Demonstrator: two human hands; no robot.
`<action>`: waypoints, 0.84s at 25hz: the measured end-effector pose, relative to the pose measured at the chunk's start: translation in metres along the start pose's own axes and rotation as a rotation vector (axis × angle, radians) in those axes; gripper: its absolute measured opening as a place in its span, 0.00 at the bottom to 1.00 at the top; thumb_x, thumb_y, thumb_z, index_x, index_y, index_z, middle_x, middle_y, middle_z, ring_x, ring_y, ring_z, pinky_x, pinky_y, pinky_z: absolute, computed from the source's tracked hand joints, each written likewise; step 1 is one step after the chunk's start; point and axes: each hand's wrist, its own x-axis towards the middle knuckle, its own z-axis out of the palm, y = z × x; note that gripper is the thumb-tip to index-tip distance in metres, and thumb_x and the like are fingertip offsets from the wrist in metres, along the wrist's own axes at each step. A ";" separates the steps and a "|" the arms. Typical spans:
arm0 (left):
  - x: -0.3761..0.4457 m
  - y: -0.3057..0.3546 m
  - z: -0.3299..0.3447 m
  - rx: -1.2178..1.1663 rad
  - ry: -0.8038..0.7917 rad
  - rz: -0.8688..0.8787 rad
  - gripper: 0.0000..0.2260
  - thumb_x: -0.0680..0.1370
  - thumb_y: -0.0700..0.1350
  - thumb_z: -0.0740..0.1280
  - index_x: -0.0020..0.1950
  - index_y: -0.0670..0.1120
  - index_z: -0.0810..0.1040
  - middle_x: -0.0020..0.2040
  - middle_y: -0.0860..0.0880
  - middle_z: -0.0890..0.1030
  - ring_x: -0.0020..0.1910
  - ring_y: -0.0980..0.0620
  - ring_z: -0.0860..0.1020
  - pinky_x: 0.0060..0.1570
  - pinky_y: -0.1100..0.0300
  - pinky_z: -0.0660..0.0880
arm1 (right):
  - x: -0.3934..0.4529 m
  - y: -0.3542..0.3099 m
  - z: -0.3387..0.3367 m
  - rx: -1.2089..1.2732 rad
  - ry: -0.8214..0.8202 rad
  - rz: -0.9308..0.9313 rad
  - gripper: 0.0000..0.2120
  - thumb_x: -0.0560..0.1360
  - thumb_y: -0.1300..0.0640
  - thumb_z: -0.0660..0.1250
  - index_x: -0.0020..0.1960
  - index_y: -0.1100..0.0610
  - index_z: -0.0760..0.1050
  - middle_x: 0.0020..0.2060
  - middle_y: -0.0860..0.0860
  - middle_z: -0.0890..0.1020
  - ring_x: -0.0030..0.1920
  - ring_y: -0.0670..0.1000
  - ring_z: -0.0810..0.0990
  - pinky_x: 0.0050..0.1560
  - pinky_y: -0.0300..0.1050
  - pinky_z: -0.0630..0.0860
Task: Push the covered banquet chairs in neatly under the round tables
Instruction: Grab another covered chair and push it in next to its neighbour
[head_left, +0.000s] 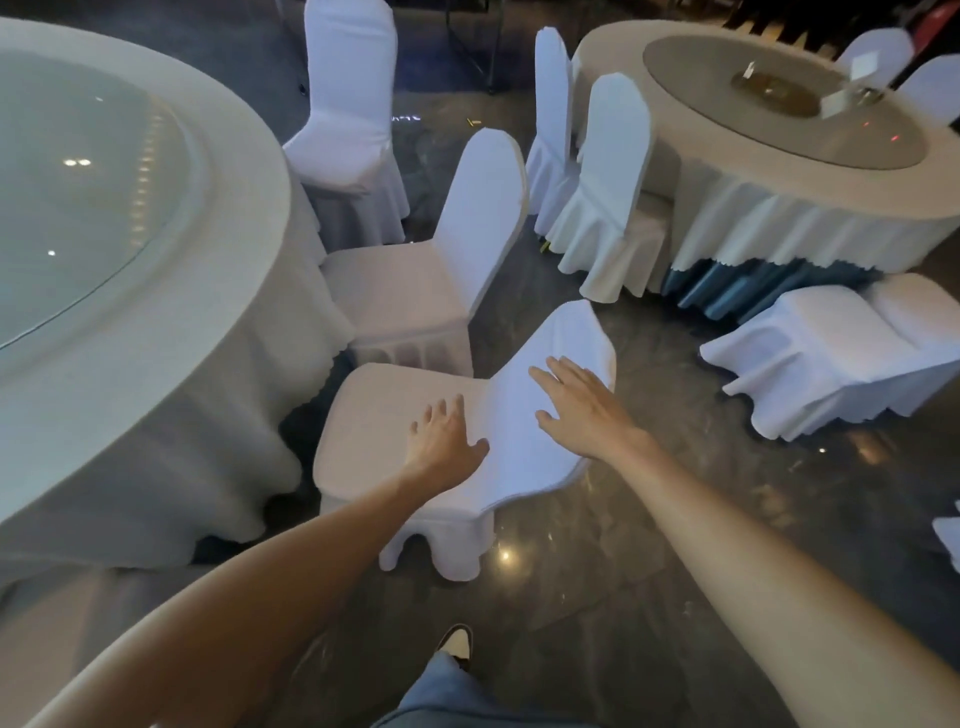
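Note:
A white-covered banquet chair (374, 415) stands just below me, its seat facing the large round table (156, 364) on the left, a gap of floor between them. My left hand (444, 434) lies flat with spread fingers where the seat meets the backrest. My right hand (579, 402) rests flat on the front of the backrest (561, 338), fingers apart. Neither hand grips the cloth. A second covered chair (441, 275) stands just beyond, its seat near the tablecloth. A third chair (348, 114) stands farther back by the same table.
A second round table (779, 187) with a glass turntable stands at the upper right, two covered chairs (608, 192) against its left side. Another covered chair (831, 348) sits out on the right. Dark glossy floor (649, 571) lies open behind the chair; my shoe (457, 642) is below.

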 end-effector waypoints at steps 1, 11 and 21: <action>0.013 0.016 0.002 -0.001 0.001 0.000 0.33 0.79 0.59 0.62 0.79 0.48 0.54 0.77 0.46 0.63 0.74 0.42 0.62 0.72 0.42 0.59 | 0.012 0.020 -0.003 -0.006 -0.003 -0.008 0.29 0.81 0.49 0.59 0.79 0.51 0.54 0.79 0.54 0.54 0.78 0.55 0.50 0.76 0.54 0.50; 0.105 0.153 0.058 -0.283 -0.307 -0.169 0.39 0.74 0.66 0.67 0.78 0.51 0.59 0.76 0.50 0.65 0.73 0.46 0.66 0.69 0.50 0.63 | 0.139 0.203 0.007 -0.083 -0.296 -0.413 0.29 0.75 0.42 0.58 0.75 0.46 0.64 0.78 0.50 0.59 0.78 0.50 0.46 0.76 0.59 0.45; 0.108 0.223 0.138 -0.334 0.042 -0.570 0.24 0.69 0.56 0.63 0.64 0.55 0.67 0.56 0.49 0.77 0.53 0.45 0.78 0.54 0.48 0.76 | 0.203 0.227 0.028 -0.366 -0.277 -1.016 0.25 0.69 0.61 0.68 0.66 0.54 0.71 0.61 0.55 0.75 0.69 0.59 0.67 0.72 0.67 0.51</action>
